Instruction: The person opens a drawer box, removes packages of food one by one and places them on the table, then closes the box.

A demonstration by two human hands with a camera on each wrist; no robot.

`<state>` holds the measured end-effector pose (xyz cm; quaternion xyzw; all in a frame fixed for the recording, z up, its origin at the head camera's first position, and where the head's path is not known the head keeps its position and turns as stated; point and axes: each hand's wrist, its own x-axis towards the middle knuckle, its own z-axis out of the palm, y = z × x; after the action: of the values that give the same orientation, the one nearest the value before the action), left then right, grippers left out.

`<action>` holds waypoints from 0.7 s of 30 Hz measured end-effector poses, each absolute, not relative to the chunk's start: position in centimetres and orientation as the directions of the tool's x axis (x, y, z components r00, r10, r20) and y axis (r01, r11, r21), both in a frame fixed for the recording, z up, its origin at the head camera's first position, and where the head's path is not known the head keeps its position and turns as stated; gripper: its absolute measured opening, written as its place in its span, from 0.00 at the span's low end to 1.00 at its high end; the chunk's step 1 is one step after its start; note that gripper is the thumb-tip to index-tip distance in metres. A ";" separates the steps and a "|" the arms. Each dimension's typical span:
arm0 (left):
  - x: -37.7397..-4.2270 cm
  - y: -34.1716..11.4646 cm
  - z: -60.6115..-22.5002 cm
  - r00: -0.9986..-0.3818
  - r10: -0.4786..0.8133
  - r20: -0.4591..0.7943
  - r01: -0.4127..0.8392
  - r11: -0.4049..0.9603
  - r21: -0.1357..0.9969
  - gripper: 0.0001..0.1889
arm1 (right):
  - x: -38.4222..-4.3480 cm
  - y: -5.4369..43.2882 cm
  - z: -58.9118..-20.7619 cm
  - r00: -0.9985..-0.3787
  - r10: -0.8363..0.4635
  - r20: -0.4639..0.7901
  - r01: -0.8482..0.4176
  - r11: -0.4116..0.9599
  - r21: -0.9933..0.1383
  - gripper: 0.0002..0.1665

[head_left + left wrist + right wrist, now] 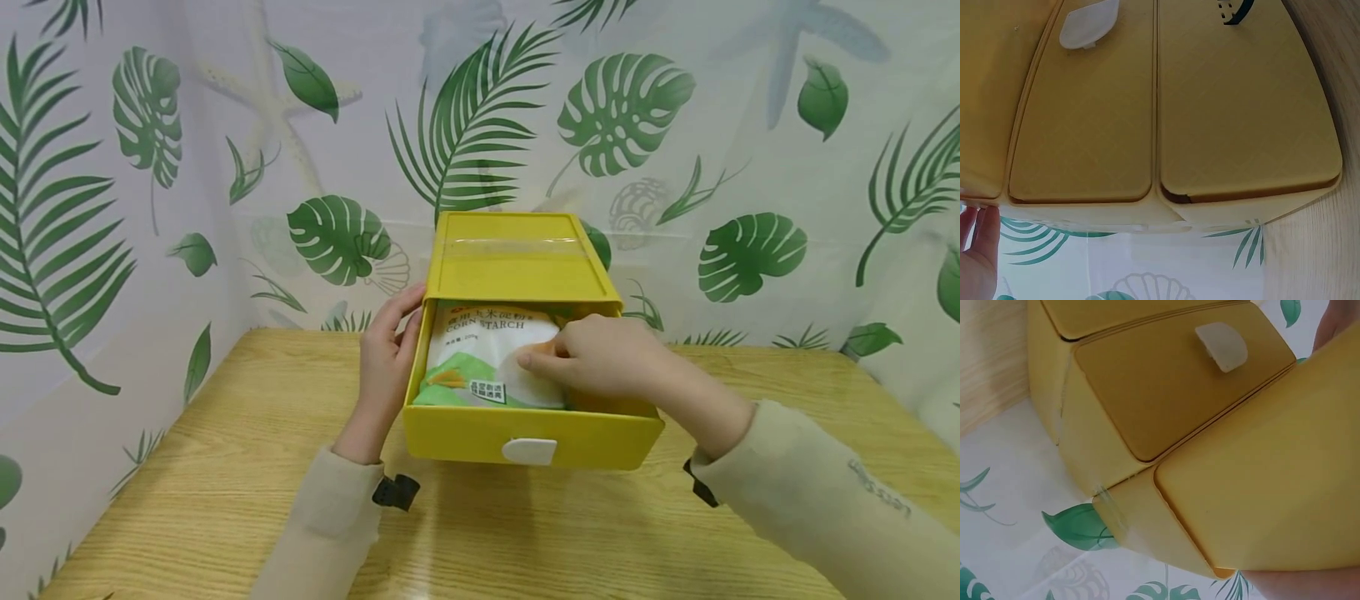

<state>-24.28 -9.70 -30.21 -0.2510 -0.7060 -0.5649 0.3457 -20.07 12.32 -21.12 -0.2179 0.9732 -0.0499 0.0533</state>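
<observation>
In the head view a yellow drawer unit stands on the table, its top drawer pulled out toward me. A white and green bag of corn starch lies in that drawer. My right hand reaches in over the drawer's right side and grips the bag's right part, thumb across its front; the other fingertips are hidden. My left hand rests with extended fingers along the unit's left side. The left wrist view catches these fingers against the unit's side edge.
Lower drawers are closed; the middle drawer has a white tab handle. Clear tape crosses the unit's top. Behind the wooden table hangs a leaf-patterned cloth.
</observation>
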 end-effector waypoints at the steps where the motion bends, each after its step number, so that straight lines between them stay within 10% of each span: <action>1: -24.3 -9.7 -30.2 -0.636 -0.035 0.771 0.744 0.237 0.625 0.14 | -20.1 12.3 -21.1 -0.898 -0.432 -0.085 -0.419 0.898 -0.132 0.31; 21: -24.4 -9.7 -30.4 -0.640 -0.037 0.768 0.738 0.249 0.627 0.15 | -20.3 11.7 -20.9 -0.863 -0.497 -0.088 -0.397 0.776 -0.491 0.23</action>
<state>-24.40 -9.74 -30.39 -0.2464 -0.7108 -0.5608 0.3456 -20.31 11.74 -20.93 -0.2388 0.9362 -0.2349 0.1067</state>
